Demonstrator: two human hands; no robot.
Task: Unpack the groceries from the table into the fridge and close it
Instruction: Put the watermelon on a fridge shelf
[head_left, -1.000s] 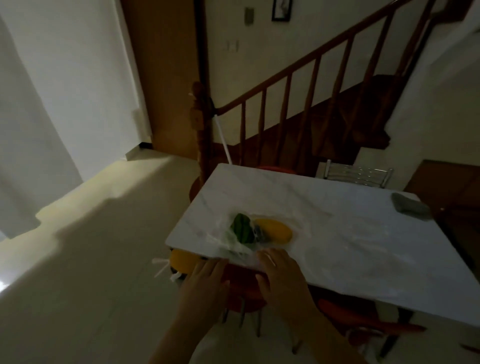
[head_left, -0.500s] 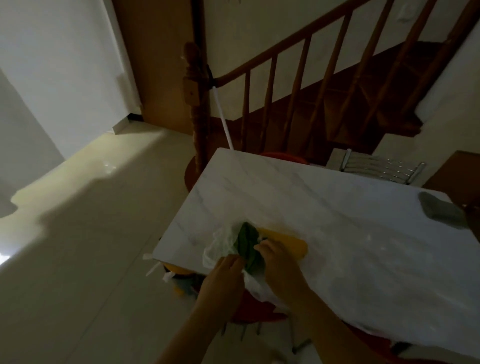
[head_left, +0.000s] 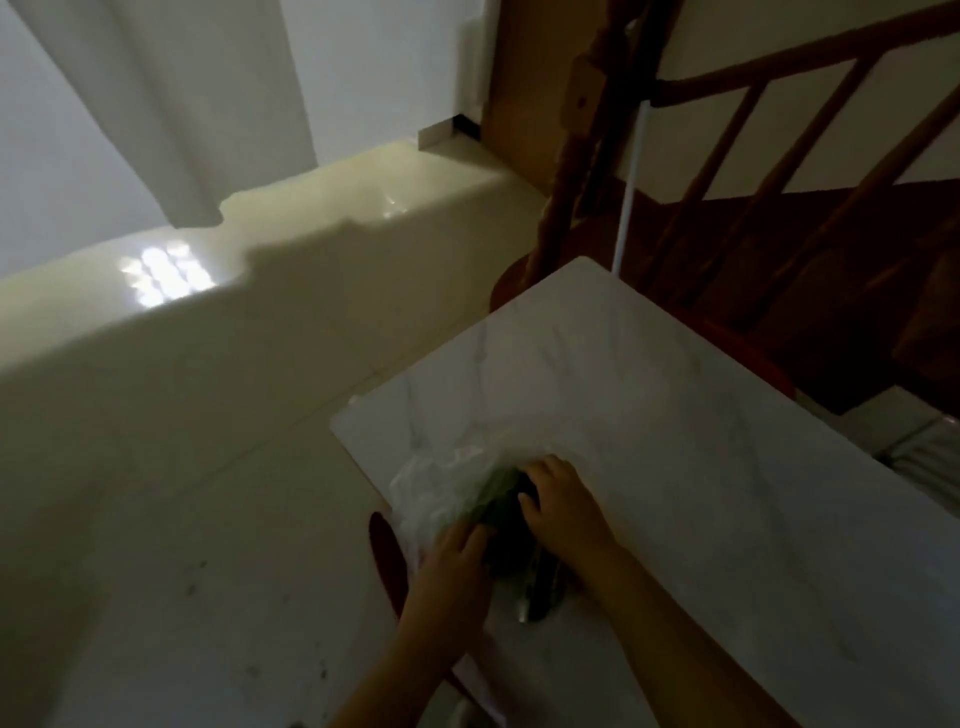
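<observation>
A clear plastic bag (head_left: 431, 493) with green vegetables (head_left: 498, 499) in it lies at the near left corner of the white marble table (head_left: 649, 415). My left hand (head_left: 457, 566) grips the bag from the left side. My right hand (head_left: 563, 506) holds it from the right, fingers curled over the green produce. A dark long vegetable (head_left: 540, 587) shows between my wrists. The yellow produce seen earlier is hidden under my hands. The room is dim.
A wooden stair railing (head_left: 727, 171) and newel post (head_left: 582, 156) stand behind the table. A red chair (head_left: 387, 551) sits under the table's left edge. Pale tiled floor (head_left: 182, 467) spreads to the left, with white curtains (head_left: 156, 104) beyond.
Both hands went from the table edge onto the bag and closed on it. The view swung left and down, so the table now sits at the lower right.
</observation>
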